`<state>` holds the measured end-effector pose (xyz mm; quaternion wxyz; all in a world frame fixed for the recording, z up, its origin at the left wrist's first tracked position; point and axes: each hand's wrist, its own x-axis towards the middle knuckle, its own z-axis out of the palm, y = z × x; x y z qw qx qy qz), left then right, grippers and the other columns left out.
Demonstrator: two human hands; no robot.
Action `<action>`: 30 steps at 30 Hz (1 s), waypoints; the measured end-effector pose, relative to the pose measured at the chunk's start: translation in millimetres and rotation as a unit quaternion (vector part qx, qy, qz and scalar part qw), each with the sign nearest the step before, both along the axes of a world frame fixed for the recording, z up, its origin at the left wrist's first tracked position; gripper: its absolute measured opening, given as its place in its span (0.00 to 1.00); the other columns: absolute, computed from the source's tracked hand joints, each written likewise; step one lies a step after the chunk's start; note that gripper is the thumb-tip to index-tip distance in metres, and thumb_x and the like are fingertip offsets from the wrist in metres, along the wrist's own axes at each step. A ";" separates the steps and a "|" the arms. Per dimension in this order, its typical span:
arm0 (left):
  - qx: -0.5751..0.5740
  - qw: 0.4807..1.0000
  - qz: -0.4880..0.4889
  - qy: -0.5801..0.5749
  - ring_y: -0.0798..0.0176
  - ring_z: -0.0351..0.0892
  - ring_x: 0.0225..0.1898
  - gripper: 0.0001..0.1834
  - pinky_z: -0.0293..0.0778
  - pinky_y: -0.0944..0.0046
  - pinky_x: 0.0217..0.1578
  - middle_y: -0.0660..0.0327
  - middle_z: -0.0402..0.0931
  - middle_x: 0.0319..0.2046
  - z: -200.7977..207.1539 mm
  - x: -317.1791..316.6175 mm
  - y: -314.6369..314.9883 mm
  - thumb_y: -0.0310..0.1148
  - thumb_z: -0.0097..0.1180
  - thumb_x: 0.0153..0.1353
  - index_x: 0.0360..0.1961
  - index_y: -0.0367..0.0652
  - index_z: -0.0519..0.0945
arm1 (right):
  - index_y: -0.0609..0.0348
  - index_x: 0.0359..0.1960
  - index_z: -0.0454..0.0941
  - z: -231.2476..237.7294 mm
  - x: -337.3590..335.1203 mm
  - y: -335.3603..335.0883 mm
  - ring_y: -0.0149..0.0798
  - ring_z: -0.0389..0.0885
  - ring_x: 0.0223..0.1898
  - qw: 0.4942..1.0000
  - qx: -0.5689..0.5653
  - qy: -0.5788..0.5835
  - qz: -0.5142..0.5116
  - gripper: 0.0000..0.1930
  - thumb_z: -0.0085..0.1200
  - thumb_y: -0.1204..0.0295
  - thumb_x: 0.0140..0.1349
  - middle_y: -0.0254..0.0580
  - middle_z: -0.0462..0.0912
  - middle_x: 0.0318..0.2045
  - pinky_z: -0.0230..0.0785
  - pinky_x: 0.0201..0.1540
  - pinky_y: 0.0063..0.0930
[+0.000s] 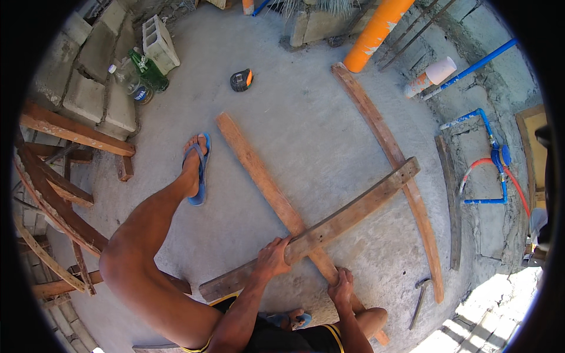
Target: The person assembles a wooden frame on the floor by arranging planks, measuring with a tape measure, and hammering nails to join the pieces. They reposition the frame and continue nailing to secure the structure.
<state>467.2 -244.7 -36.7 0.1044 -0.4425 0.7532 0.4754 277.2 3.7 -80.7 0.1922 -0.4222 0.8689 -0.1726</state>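
A weathered brown wooden plank (347,209) lies crosswise over two reddish ones on the concrete floor. My left hand (273,257) is closed around this crosswise plank near its left part. Beneath it runs the middle reddish plank (259,167), slanting from the upper left down toward me. My right hand (341,288) grips that middle plank below the crossing, its fingers wrapped over the edge. The far end of the crosswise plank rests over the right reddish plank (376,126). Whether the pieces are fastened together I cannot tell.
A hammer (419,303) lies at the lower right. Ahead sits a tape measure (241,80). Bottles (148,72) and a hollow block (159,44) stand at the far left, near stacked timber (76,135). An orange pipe (376,35) and blue piping (485,126) are at the right.
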 end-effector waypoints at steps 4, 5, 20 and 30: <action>-0.021 1.000 0.007 0.019 0.50 0.77 0.58 0.53 0.76 0.49 0.55 0.57 0.75 0.55 4.4 -3.8 -1.9 0.41 0.77 0.36 0.69 0.52 0.68 | 0.57 0.54 0.77 -2.0 -5.2 2.9 0.59 0.75 0.52 1.000 -0.003 -0.002 0.005 0.30 0.63 0.80 0.43 0.52 0.77 0.50 0.70 0.57 0.48; -0.035 0.999 0.002 0.008 0.49 0.78 0.57 0.51 0.77 0.49 0.55 0.56 0.76 0.54 6.6 -5.4 -1.0 0.41 0.77 0.36 0.68 0.51 0.70 | 0.56 0.54 0.76 -1.6 -6.0 3.7 0.59 0.74 0.53 1.000 0.001 -0.013 0.003 0.31 0.64 0.79 0.42 0.51 0.76 0.51 0.69 0.58 0.49; -0.243 0.968 0.034 0.052 0.39 0.60 0.66 0.56 0.58 0.42 0.66 0.42 0.59 0.66 7.3 -30.9 12.0 0.56 0.74 0.47 0.70 0.37 0.60 | 0.59 0.57 0.76 93.8 -88.2 73.6 0.47 0.84 0.48 0.950 -0.123 -0.070 -0.279 0.28 0.70 0.72 0.52 0.51 0.83 0.47 0.77 0.53 0.41; 0.042 0.992 0.043 0.114 0.51 0.76 0.48 0.31 0.71 0.51 0.55 0.44 0.72 0.51 29.1 -100.3 -40.2 0.47 0.62 0.65 0.51 0.24 0.73 | 0.61 0.46 0.83 44.0 27.7 445.5 0.51 0.88 0.39 0.672 0.050 0.046 -0.738 0.19 0.64 0.69 0.51 0.52 0.88 0.34 0.79 0.46 0.41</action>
